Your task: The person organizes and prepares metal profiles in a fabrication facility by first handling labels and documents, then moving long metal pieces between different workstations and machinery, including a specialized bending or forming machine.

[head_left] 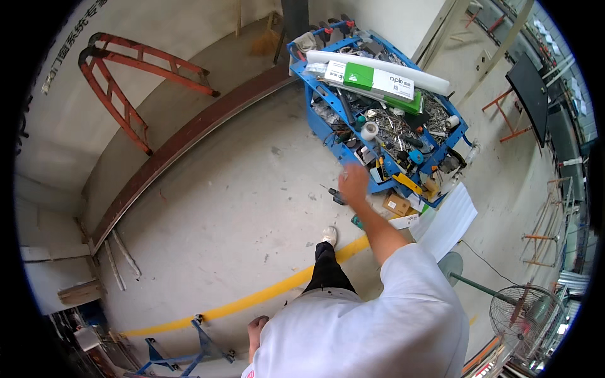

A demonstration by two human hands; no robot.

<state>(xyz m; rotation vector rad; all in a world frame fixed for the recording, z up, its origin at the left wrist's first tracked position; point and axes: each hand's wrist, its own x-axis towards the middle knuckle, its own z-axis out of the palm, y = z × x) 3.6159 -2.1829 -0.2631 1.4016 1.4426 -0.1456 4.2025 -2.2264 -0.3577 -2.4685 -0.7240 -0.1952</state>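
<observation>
My right hand [354,181] reaches forward at the near left corner of a blue tool cart [320,132]; its fingers are smeared, and I cannot tell whether they touch the cart or hold anything. The cart is heaped with loose screws [394,132], hand tools, a white roll [369,131] and a yellow-handled tool [408,183]. Across its top lie a green and white box [372,79] and a long white wrapped length [409,75]. Below my hand, a dark power drill [337,196] lies on the floor, partly behind my forearm. My left hand [257,327] hangs low beside my body, its fingers mostly hidden.
An orange ladder [116,88] leans on the left wall behind a dark red floor beam [189,142]. A cardboard box [396,203] and a white sheet [446,220] lie by the cart. A standing fan [526,315] is at right. A blue wheeled frame [201,346] stands at lower left.
</observation>
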